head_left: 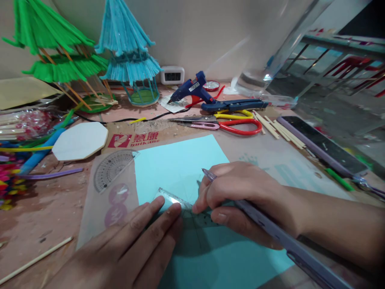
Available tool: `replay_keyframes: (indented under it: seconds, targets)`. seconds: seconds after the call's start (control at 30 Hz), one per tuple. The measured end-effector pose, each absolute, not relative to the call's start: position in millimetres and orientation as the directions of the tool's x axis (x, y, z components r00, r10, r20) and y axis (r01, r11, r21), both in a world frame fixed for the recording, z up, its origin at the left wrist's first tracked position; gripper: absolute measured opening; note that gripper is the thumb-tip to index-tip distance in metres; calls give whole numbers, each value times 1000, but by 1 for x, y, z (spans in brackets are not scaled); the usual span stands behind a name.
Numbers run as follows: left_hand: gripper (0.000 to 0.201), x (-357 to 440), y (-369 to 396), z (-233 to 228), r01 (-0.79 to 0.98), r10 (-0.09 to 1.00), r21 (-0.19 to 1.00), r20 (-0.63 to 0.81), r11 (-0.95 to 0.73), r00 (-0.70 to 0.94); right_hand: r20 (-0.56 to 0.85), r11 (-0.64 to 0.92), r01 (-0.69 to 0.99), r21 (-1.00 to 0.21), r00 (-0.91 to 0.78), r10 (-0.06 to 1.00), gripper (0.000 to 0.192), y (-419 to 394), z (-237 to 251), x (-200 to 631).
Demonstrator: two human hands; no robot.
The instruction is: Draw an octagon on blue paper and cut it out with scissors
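Observation:
A light blue sheet of paper (180, 160) lies in front of me with thin lines drawn on it. A clear ruler (173, 197) rests at a slant across the sheet. My left hand (141, 241) lies with its fingers stretched out, the fingertips pressing on the ruler's left part. My right hand (240, 196) is closed round a greyish-purple pen (255, 214), whose tip points up and to the left, off the paper. The fingers of this hand also touch down near the ruler's right part and partly hide it. A clear protractor (114, 168) lies beside the sheet's left edge.
Behind the sheet lie red-handled scissors (240, 127), a blue glue gun (192, 90) and a dark blue tool (234, 105). A phone (321, 142) and wooden sticks (282, 132) are at right. Green (60, 44) and blue (129, 52) pavilion models stand at back left, near a white octagon (80, 141).

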State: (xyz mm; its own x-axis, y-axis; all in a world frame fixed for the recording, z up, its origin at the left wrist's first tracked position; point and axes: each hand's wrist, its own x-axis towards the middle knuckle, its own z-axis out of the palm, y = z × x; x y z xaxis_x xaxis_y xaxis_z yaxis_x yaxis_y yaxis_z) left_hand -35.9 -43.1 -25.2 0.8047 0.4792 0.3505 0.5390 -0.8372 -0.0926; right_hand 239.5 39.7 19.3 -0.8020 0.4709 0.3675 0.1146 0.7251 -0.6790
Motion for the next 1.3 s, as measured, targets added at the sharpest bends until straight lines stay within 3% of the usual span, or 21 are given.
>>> replay_keyframes:
  seconds: [0.53,1.3]
  targets:
    - [35,-32,-42,-20,519,462,-201,269,-831,845,346,720,132,-681,-808,476,13,41,20,239]
    - [39,-29,-38,-19,541,481,-203,281,-816,831,350,731,132,-669,-812,468,9,42,21,239]
